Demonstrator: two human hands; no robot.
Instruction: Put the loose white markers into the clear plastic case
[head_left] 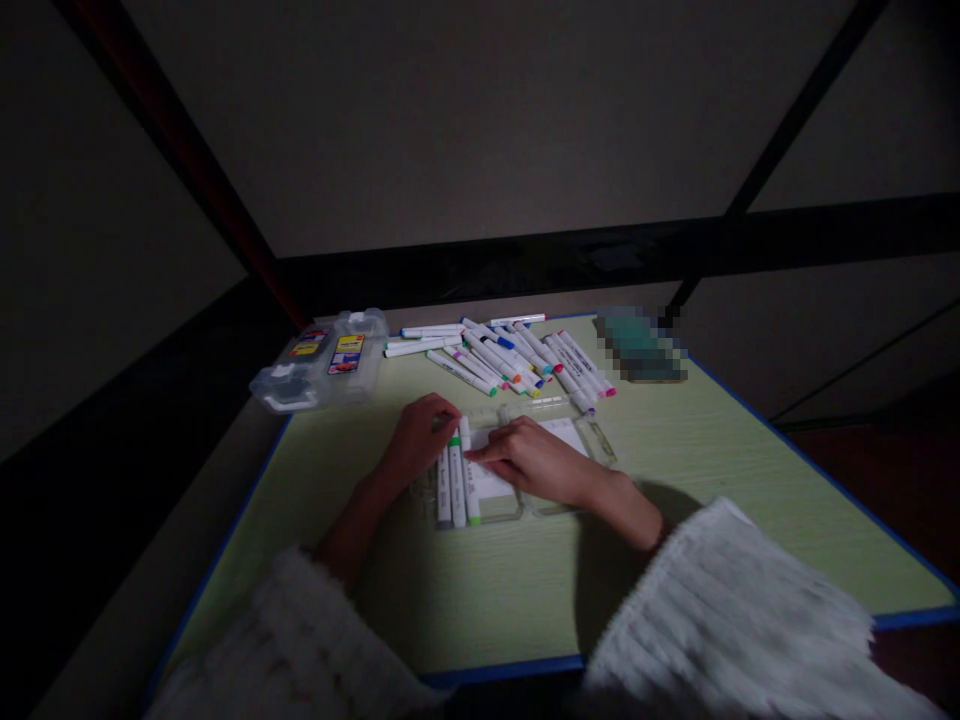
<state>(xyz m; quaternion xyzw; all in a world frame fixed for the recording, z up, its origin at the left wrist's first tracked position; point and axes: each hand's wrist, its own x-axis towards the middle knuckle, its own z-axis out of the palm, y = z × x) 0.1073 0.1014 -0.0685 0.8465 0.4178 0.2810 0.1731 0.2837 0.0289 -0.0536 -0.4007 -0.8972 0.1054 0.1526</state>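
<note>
A clear plastic case [501, 512] lies unfolded on the table, with white paper showing in it. Three white markers stand side by side in its left half: a grey-ended marker [444, 495], a green-banded marker [457, 485] and a light-green-ended marker [472, 490]. My left hand [421, 435] is closed, its fingertips at the top ends of these markers, pinching around the green-banded one. From the right, my right hand [536, 458] reaches over the case. Its index finger is stretched out against the light-green-ended marker, while its other fingers are curled and partly hidden.
A loose pile of white markers [499, 355] with coloured ends lies beyond the case. Clear carry cases [360, 370] with yellow labels sit at the back left. A pixelated flat object [641, 345] lies at the back right. The pale green table [495, 600] has a blue edge.
</note>
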